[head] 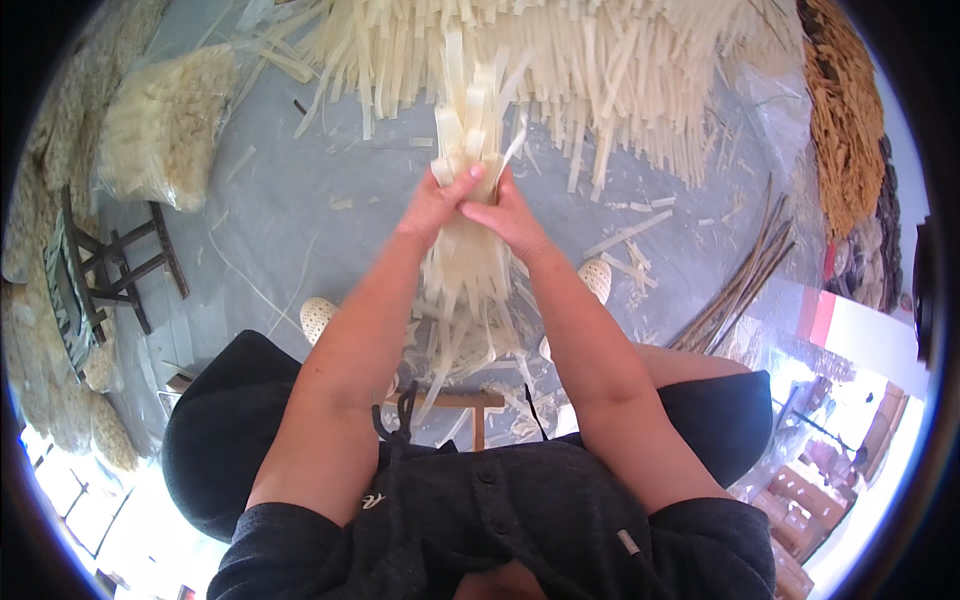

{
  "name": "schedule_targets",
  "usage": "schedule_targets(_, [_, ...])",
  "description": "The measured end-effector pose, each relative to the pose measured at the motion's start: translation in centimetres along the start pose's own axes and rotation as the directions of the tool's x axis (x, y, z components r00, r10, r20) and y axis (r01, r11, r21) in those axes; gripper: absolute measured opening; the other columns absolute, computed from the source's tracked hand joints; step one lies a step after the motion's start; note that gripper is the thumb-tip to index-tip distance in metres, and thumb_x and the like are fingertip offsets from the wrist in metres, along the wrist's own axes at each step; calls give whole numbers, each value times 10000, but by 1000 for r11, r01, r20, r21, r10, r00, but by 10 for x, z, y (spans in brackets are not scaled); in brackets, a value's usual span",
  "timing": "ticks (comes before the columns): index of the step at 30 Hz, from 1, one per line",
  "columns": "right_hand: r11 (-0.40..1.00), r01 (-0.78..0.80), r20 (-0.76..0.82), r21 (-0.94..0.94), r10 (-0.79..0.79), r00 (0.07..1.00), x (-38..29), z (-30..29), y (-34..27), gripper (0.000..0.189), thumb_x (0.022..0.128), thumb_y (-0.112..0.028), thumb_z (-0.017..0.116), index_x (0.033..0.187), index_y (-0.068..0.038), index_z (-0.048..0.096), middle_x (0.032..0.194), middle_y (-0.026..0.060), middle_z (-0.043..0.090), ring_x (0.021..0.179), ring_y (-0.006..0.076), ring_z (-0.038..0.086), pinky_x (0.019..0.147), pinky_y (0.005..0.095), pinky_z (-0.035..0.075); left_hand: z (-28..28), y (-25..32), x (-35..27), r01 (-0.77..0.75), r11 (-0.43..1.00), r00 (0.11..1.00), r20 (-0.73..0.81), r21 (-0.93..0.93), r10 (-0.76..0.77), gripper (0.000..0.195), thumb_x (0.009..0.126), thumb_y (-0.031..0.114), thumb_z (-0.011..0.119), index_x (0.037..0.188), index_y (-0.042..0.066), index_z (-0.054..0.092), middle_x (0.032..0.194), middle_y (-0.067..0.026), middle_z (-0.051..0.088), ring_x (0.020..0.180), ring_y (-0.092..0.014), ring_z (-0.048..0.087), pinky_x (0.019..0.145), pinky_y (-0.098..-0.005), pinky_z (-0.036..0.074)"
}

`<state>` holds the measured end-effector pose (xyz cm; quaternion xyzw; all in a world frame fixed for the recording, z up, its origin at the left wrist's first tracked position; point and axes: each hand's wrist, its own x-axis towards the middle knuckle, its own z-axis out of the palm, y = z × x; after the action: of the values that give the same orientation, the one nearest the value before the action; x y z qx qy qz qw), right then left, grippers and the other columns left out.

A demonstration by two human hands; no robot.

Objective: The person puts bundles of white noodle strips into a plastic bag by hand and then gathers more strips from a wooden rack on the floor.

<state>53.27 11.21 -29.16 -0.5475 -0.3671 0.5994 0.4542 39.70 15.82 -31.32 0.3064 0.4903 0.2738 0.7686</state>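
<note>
Both of my hands are around a bundle of pale, flat plant-fibre strips (469,247), held out in front of me above the floor. My left hand (442,196) grips its left side, with the thumb lying over the front. From the right, my right hand (510,214) closes on the same bundle, its thumb reaching inward just under the left thumb. Some strips rise and loop above the hands, and the rest hang down between my forearms. The fingers behind the bundle are hidden. Past the hands lies a wide layer of similar pale strips (600,82).
A clear plastic bag of pale material (169,124) and a dark folding stool (124,262) are at left. Thin brown sticks (739,281) lie at right, near orange-brown fibre (847,127). Loose scraps litter the grey floor (300,187). A wooden bar (450,400) is close below me.
</note>
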Motion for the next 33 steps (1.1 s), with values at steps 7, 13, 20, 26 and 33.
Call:
schedule_targets(7, [867, 426, -63, -258, -456, 888, -44, 5, -68, 762, 664, -140, 816, 1303, -47, 410, 1213, 98, 575, 1120, 206, 567, 954, 358, 459, 45, 66, -72, -426, 905, 861, 315, 16, 400, 884, 697, 256, 857, 1394, 58, 349, 1259, -80, 554, 1180, -186, 511, 996, -348, 431])
schedule_targets(13, [759, 410, 3, -506, -474, 881, -57, -40, 24, 761, 692, -202, 808, 1338, -78, 424, 1221, 98, 593, 1097, 210, 588, 942, 332, 469, 51, 6, -76, -449, 863, 844, 427, 231, 325, 948, 702, 180, 856, 1439, 65, 270, 1315, -64, 510, 1213, -178, 487, 1023, -338, 408])
schedule_targets(20, [878, 140, -24, -458, -170, 985, -80, -21, 4, 615, 698, -202, 802, 1254, -120, 555, 1230, 92, 603, 1141, 239, 574, 960, 357, 464, 37, -3, -81, -270, 934, 902, 400, 232, 162, 988, 691, 233, 864, 1445, 64, 248, 1289, -66, 552, 1194, -180, 521, 1014, -336, 422])
schedule_targets(26, [707, 378, -36, -598, -495, 868, -54, -38, 12, 603, 652, -214, 812, 1198, -88, 589, 1114, 100, 659, 1015, 274, 644, 890, 369, 512, 60, -7, -55, -204, 916, 960, 252, 346, 119, 871, 709, 294, 852, 1395, 46, 376, 1299, -81, 555, 1186, -184, 529, 1005, -330, 427])
schedule_targets(33, [564, 226, 14, -795, -355, 935, -34, 4, -155, 780, 655, -284, 764, 1330, -99, 418, 1086, 163, 658, 997, 344, 640, 873, 420, 512, 70, 100, -69, -398, 917, 887, 249, -20, 390, 924, 728, 433, 814, 1372, -72, 386, 1343, -188, 494, 1237, -248, 488, 1044, -364, 399])
